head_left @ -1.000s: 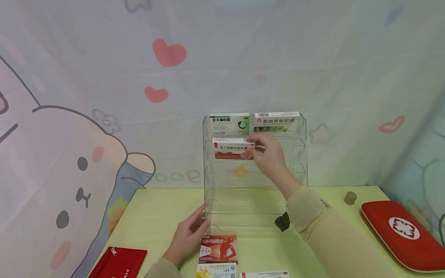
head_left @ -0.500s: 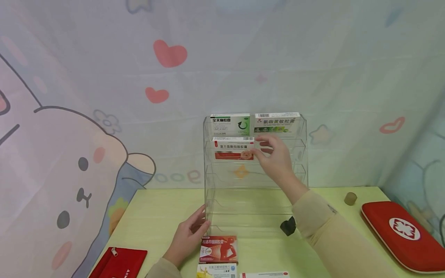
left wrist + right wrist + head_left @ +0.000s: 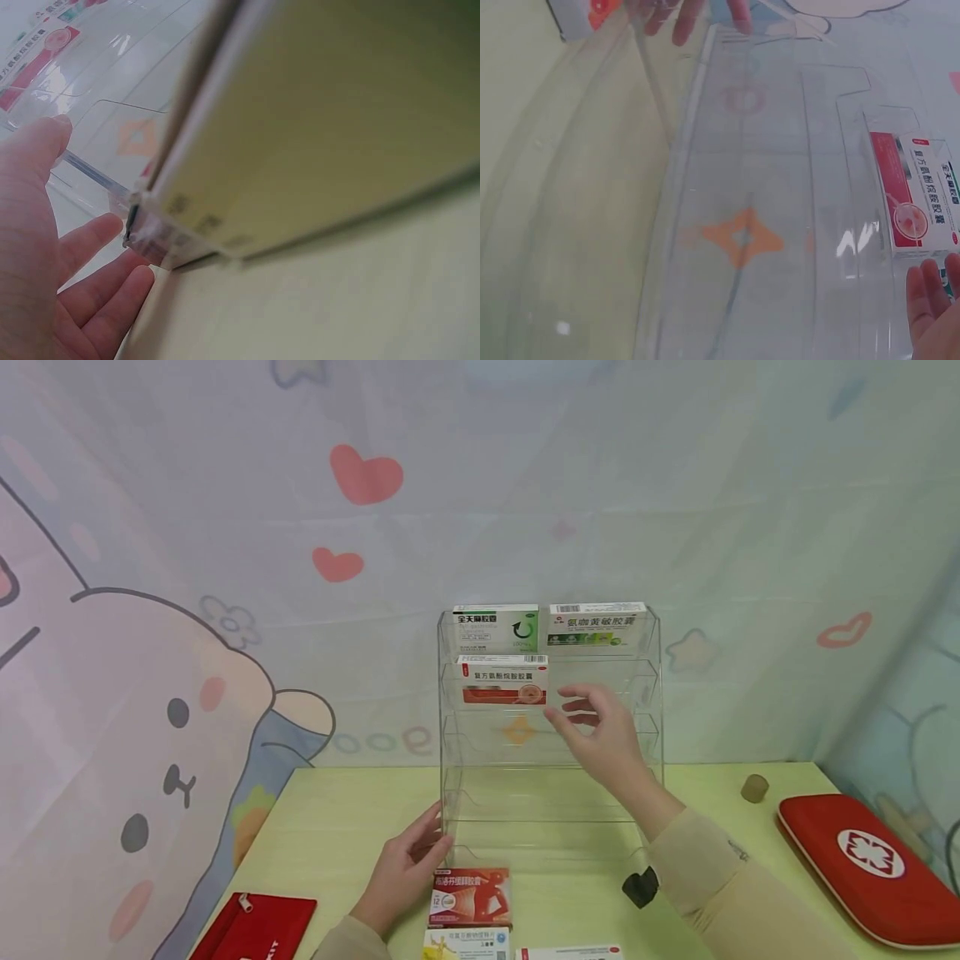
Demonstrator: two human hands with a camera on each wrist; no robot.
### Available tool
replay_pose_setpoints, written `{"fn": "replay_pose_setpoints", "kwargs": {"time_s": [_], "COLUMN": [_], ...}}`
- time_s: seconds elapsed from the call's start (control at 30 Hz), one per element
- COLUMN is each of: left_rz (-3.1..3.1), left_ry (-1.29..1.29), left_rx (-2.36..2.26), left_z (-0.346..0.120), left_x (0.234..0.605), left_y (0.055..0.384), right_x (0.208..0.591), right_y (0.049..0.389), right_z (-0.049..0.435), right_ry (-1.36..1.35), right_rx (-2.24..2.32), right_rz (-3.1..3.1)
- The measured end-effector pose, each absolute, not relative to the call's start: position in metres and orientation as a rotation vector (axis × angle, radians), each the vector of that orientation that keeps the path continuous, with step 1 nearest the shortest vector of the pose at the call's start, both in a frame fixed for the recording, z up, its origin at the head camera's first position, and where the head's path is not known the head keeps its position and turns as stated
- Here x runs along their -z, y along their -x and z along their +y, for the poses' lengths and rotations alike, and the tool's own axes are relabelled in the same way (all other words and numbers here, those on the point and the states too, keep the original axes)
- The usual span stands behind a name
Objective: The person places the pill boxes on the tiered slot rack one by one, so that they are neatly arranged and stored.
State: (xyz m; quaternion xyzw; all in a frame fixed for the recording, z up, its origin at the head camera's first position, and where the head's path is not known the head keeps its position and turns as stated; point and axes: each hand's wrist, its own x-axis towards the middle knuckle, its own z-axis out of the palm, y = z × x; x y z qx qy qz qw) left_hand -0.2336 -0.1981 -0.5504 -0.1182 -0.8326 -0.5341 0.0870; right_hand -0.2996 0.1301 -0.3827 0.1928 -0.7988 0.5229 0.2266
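A clear acrylic rack (image 3: 540, 793) with several tiers stands on the table. My left hand (image 3: 401, 872) holds its lower left side, thumb at the front edge and fingers along the outside; the left wrist view shows thumb and fingertips (image 3: 112, 225) on either side of a clear edge. In front of the middle tiers is my right hand (image 3: 603, 735), fingers spread and nothing in them. Left of that hand, a white and red medicine box (image 3: 502, 683) sits in the second tier. A green and white box (image 3: 495, 631) and another white and green box (image 3: 596, 627) fill the top tier.
In front of the rack lie a red medicine box (image 3: 471, 897), a white and yellow box (image 3: 467, 945) and a partly cut-off white box (image 3: 570, 953). A red pouch (image 3: 262, 927) is at left. A red first-aid case (image 3: 873, 868) and a small brown cylinder (image 3: 754, 788) are at right.
My right hand has let go of the white and red medicine box and drawn back to the right and down. The box stays in the second tier. My left hand has not moved.
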Motion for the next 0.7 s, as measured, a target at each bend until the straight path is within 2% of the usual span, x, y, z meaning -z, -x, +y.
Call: {"fn": "replay_pose_setpoints", "kwargs": {"time_s": [0.4, 0.7], "left_rz": [-2.495, -2.486], "left_ry": [0.348, 0.345], "left_rx": [1.595, 1.594], "left_z": [-0.198, -0.199], "left_x": [0.551, 0.550], "left_y": [0.233, 0.233], "right_x": [0.430, 0.466], "right_y": [0.265, 0.235], "right_z": [0.148, 0.153], "right_ry": [-0.553, -0.688], "right_rx": [-1.524, -1.527], "right_rz": [-2.233, -2.215]}}
